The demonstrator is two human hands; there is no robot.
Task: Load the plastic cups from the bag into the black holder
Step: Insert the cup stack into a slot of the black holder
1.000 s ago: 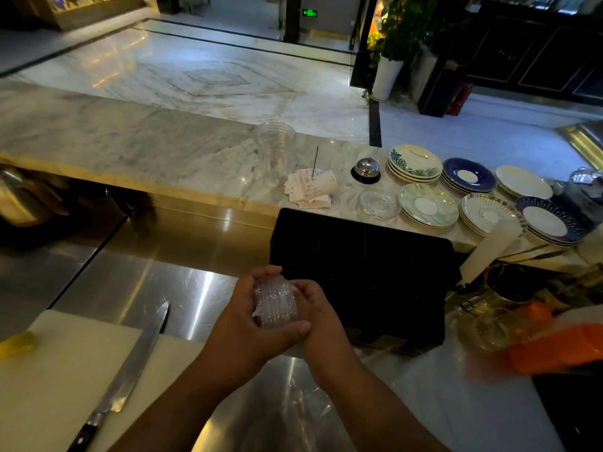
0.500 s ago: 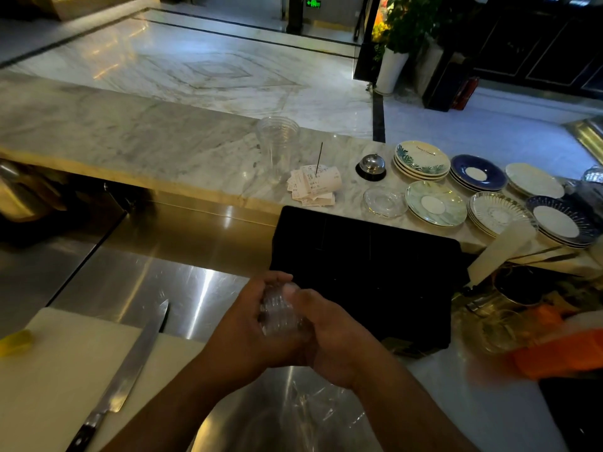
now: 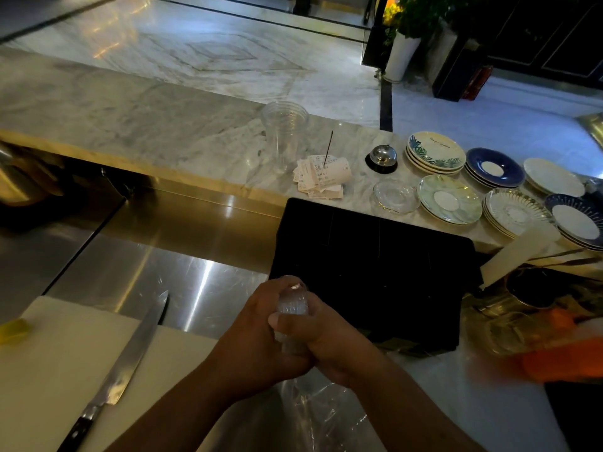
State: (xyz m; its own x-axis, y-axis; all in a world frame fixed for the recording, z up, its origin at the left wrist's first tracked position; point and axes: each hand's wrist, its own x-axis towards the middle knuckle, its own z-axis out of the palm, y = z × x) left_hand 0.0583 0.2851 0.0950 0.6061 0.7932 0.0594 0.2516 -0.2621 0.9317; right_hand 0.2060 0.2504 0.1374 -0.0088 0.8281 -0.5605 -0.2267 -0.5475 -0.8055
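Both hands wrap a stack of small clear plastic cups [image 3: 292, 303] held upright over the steel counter. My left hand [image 3: 257, 337] grips its left side, and my right hand [image 3: 326, 337] closes on its lower right, thumb across the front. A clear plastic bag [image 3: 313, 409] hangs below the hands. Just behind them stands the black holder [image 3: 375, 256]; its inside is too dark to make out. A second stack of taller clear cups [image 3: 283, 132] stands on the marble ledge further back.
A large knife [image 3: 130, 357] lies on the white cutting board [image 3: 49, 370] at the left. On the marble ledge are receipts on a spike [image 3: 321, 174], a bell [image 3: 381, 158] and several saucer stacks [image 3: 450, 197]. Orange items [image 3: 564, 357] and glassware sit at the right.
The hands have tightened around the cup stack, which now shows less between them. The right hand has slid over its front and lower part.
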